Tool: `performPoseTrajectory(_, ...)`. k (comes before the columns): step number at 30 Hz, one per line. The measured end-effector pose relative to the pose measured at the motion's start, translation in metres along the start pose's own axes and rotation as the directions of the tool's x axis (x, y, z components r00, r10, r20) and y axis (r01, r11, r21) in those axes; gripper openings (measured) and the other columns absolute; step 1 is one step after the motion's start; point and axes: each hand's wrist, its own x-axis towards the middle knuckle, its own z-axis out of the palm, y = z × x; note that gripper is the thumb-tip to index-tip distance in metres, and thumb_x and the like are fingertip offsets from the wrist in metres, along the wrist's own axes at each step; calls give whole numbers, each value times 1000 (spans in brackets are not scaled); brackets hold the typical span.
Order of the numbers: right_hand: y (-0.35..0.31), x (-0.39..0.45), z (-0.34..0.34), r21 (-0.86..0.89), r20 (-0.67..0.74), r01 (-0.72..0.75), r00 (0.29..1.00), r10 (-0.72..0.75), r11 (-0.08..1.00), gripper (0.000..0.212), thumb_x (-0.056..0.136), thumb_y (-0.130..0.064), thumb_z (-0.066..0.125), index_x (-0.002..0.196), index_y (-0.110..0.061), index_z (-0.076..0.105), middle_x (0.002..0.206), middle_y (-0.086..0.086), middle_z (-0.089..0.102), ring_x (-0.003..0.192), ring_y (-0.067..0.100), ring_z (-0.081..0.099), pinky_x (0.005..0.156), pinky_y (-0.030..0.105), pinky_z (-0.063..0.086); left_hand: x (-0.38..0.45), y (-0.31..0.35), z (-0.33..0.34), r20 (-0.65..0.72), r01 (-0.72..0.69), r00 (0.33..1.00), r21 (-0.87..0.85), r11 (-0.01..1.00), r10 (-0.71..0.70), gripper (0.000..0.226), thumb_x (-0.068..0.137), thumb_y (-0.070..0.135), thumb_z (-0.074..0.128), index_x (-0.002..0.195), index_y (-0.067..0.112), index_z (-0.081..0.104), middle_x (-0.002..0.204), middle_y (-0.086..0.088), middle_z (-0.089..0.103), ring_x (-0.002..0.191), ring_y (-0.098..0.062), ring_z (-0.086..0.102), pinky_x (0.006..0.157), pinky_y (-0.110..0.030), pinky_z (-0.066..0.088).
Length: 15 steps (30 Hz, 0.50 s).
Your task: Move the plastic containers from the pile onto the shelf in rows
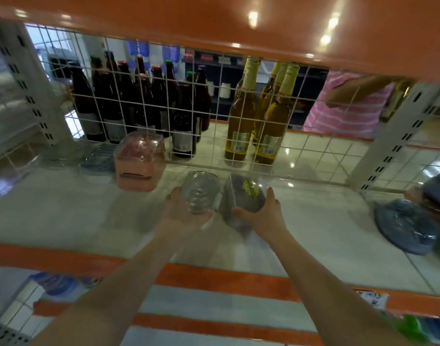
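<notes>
Left hand [182, 216] round clear container [200, 192]

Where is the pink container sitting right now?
In the head view, the pink container stands on the shelf left of centre, against the wire grid, beyond and left of the left hand.

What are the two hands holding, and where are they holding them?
The left hand holds the clear container from below; the right hand holds the grey container at its near side.

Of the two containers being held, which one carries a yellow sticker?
The dark grey plastic container in the right hand has the yellow sticker on top. The clear plastic container in the left hand shows none.
</notes>
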Motion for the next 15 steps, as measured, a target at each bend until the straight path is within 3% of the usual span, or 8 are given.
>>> performPoseTrajectory(3,-11,-3,7,57,-2,59,998,-59,997,100,64,-40,84,142,-16,26,131,5,45,112,21,52,92,39,50,-9,-7,-14,-90,-90,992,-50,995,85,99,59,49,79,139,11,34,131,-9,50,116,-28,54,94,-42,48)
performPoseTrajectory(5,-18,-5,14,64,-14,94,996,-94,993,96,56,-49,84,132,-16,35,123,8,53,104,23,58,86,41,54,-18,-8,-24,-185,-118,977,-70,991,103,100,63,44,82,142,16,28,128,-6,53,109,-26,58,88,-42,50)
performPoseTrajectory(9,-24,-6,31,95,9,162,987,-163,982,119,38,-67,76,136,-14,35,119,7,56,103,22,59,85,42,55,-28,-22,-44,-290,-92,956,-149,985,45,78,56,45,84,117,19,44,102,-2,65,87,-21,66,73,-43,57)
performPoseTrajectory(12,-32,-16,42,94,61,160,984,-166,983,121,46,-61,81,143,-10,28,128,10,50,110,25,56,89,43,52,-39,-36,-60,-325,-57,946,-157,986,3,81,50,53,81,115,17,49,107,-1,61,93,-19,63,78,-40,55)
performPoseTrajectory(15,-38,-18,55,41,96,166,981,-170,985,102,66,-43,82,144,-9,24,129,9,44,111,25,52,88,34,48,-51,-47,-74,-384,-63,923,-185,981,-13,81,50,52,79,117,18,49,110,-2,61,95,-20,62,83,-40,54)
